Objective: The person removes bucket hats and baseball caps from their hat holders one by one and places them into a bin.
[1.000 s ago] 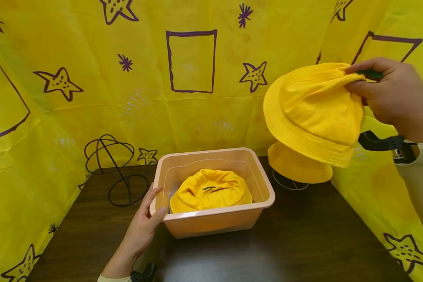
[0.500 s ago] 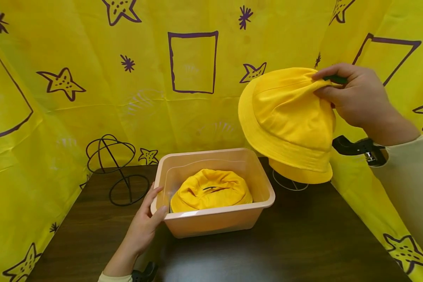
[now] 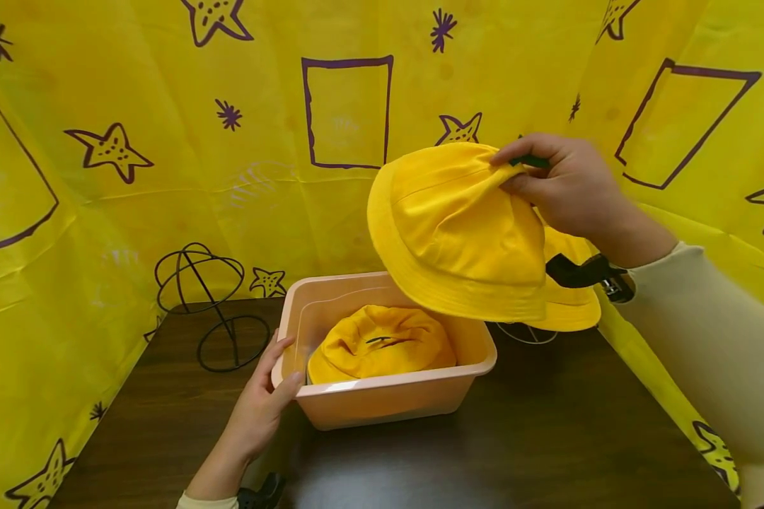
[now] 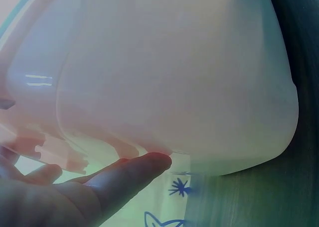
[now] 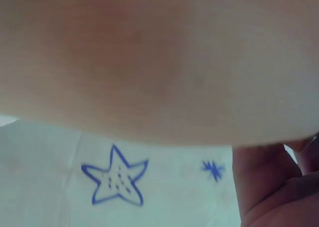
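Note:
My right hand (image 3: 569, 184) pinches a yellow bucket hat (image 3: 458, 233) by its crown, where a bit of green shows at the fingers. The hat hangs brim down and tilted, partly over the right side of a peach plastic basin (image 3: 382, 408). Inside the basin lies another yellow hat (image 3: 382, 350), its crown dented around a small dark green tab. My left hand (image 3: 257, 406) grips the basin's left edge, thumb over the rim. In the left wrist view, fingers (image 4: 124, 182) lie against the basin's wall (image 4: 174, 77). The right wrist view shows mostly blurred skin.
A bare black wire hat stand (image 3: 229, 332) stands at the left rear. Behind the right arm, a yellow hat (image 3: 573, 300) sits on a pale wire stand (image 3: 528, 334). Yellow cloth (image 3: 344, 212) with drawn stars encloses the dark wooden table (image 3: 516, 445).
My right hand has carried the hat leftward and a little lower, from beside the right-hand stand to over the basin's right part. The left hand and basin have stayed put.

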`<action>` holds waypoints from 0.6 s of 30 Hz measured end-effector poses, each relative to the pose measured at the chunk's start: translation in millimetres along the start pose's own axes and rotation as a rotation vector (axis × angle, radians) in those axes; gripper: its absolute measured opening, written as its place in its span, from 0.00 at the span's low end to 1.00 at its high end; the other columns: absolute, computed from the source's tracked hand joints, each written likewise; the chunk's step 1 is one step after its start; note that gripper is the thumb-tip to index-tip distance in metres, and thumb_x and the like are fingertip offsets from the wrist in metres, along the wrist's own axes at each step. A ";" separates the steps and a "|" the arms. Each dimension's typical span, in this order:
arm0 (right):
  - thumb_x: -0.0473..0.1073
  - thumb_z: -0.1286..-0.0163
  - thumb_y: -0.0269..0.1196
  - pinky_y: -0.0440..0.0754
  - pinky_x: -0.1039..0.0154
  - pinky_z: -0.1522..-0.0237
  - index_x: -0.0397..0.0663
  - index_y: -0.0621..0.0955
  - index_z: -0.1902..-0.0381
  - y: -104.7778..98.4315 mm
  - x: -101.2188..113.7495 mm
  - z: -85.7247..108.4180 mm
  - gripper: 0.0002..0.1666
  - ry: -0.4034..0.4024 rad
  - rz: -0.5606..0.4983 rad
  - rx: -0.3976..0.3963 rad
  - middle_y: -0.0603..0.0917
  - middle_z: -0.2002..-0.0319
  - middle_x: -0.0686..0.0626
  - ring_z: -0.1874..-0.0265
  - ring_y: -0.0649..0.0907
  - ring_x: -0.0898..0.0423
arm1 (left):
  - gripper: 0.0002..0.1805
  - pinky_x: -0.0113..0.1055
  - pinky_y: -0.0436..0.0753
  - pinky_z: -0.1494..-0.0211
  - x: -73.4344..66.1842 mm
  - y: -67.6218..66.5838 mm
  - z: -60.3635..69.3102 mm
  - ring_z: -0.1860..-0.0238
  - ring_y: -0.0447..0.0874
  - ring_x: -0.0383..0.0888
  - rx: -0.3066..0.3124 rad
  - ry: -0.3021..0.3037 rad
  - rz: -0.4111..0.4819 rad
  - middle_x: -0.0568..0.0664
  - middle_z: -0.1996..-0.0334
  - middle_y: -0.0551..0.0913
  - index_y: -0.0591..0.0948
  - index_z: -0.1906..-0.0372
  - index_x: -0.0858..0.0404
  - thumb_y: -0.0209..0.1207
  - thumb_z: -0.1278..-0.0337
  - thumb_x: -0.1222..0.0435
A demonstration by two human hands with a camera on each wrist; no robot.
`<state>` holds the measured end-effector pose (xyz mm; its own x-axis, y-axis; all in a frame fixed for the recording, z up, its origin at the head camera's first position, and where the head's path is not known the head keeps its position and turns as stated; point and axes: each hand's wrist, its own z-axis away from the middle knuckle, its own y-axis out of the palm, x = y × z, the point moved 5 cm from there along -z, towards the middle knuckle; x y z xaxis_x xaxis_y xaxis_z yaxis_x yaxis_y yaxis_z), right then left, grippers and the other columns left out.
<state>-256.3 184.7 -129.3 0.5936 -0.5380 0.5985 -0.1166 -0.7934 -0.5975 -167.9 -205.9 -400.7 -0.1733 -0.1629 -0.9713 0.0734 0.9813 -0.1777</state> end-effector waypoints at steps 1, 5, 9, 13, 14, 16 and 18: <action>0.34 0.31 0.65 0.82 0.72 0.62 0.46 0.86 0.49 5.5 2.0 -1.5 0.13 -0.010 0.004 0.009 0.81 0.48 0.46 0.58 0.84 0.59 | 0.32 0.47 0.66 0.38 0.0 -0.4 0.1 0.26 0.40 0.67 -0.001 0.000 0.001 0.53 0.21 0.34 0.59 0.24 0.62 0.55 0.27 0.64; 0.32 0.32 0.66 0.83 0.70 0.63 0.46 0.86 0.51 28.1 8.8 -6.5 0.12 -0.054 -0.003 0.058 0.83 0.50 0.46 0.60 0.84 0.58 | 0.32 0.44 0.67 0.39 0.2 -1.3 0.5 0.26 0.41 0.67 -0.006 0.005 0.002 0.54 0.21 0.34 0.59 0.25 0.62 0.56 0.28 0.64; 0.30 0.34 0.67 0.83 0.68 0.62 0.45 0.86 0.53 47.6 12.8 -9.1 0.13 -0.101 -0.017 0.117 0.84 0.52 0.47 0.58 0.84 0.57 | 0.31 0.42 0.68 0.39 0.3 -1.3 0.3 0.26 0.42 0.67 -0.008 0.012 0.008 0.54 0.21 0.35 0.60 0.25 0.61 0.55 0.28 0.65; 0.31 0.35 0.68 0.82 0.68 0.60 0.48 0.87 0.53 62.1 14.3 -10.1 0.13 -0.162 0.023 0.153 0.84 0.53 0.51 0.57 0.83 0.58 | 0.31 0.40 0.69 0.40 1.2 -0.2 0.2 0.26 0.42 0.68 -0.004 0.008 0.020 0.53 0.21 0.34 0.61 0.25 0.59 0.55 0.27 0.65; 0.31 0.35 0.68 0.81 0.68 0.59 0.49 0.87 0.53 65.5 14.6 -10.3 0.13 -0.179 0.033 0.160 0.85 0.53 0.51 0.57 0.83 0.57 | 0.30 0.39 0.70 0.41 1.4 0.0 0.2 0.26 0.43 0.68 -0.004 0.007 0.023 0.53 0.21 0.34 0.61 0.25 0.59 0.55 0.28 0.64; 0.32 0.35 0.69 0.80 0.67 0.58 0.51 0.87 0.53 72.3 14.1 -10.7 0.14 -0.199 0.038 0.177 0.86 0.54 0.52 0.57 0.82 0.57 | 0.30 0.36 0.72 0.42 1.8 0.4 0.4 0.27 0.43 0.68 -0.002 0.004 0.030 0.53 0.21 0.34 0.61 0.25 0.58 0.55 0.27 0.65; 0.33 0.35 0.69 0.79 0.66 0.57 0.52 0.87 0.53 78.9 13.5 -10.4 0.14 -0.218 0.045 0.192 0.86 0.54 0.53 0.56 0.82 0.57 | 0.30 0.34 0.72 0.43 2.0 0.5 0.5 0.27 0.44 0.68 -0.001 0.005 0.033 0.53 0.21 0.34 0.61 0.25 0.58 0.55 0.27 0.65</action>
<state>-265.7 111.9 -162.8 0.7508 -0.4812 0.4524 -0.0067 -0.6905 -0.7233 -167.8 -205.8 -402.7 -0.1757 -0.1304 -0.9758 0.0782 0.9862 -0.1458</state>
